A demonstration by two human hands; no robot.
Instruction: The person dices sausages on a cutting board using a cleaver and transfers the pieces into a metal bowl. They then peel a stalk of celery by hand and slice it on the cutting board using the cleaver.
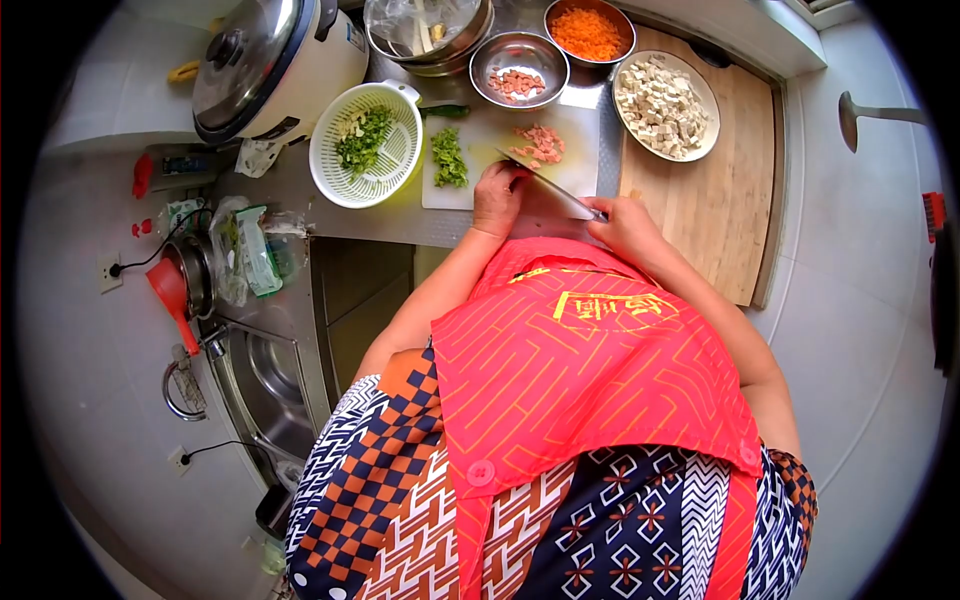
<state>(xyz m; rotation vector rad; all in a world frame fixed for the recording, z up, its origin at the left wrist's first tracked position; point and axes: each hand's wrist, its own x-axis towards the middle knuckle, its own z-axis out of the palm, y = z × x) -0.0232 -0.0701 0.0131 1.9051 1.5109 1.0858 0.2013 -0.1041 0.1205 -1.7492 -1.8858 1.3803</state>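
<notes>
My right hand (628,230) is wrapped round the handle of a knife (560,192), whose blade slants up and left across the white cutting board (450,197). By the blade, near the board's front edge, my left hand (498,200) has its fingers bent together; what they hold, if anything, is hidden. Chopped pink meat (541,145) lies just beyond the blade. Left of it is a small pile of chopped greens (449,158). A dark green pepper (445,111) rests at the board's back left edge.
A white colander (325,150) with chopped greens stands left. Behind are metal bowls, one with pink pieces (516,84), another with orange shreds (586,34). A plate of white cubes (661,106) sits on a wooden board (735,200) at right. A large cooker (310,85) stands back left.
</notes>
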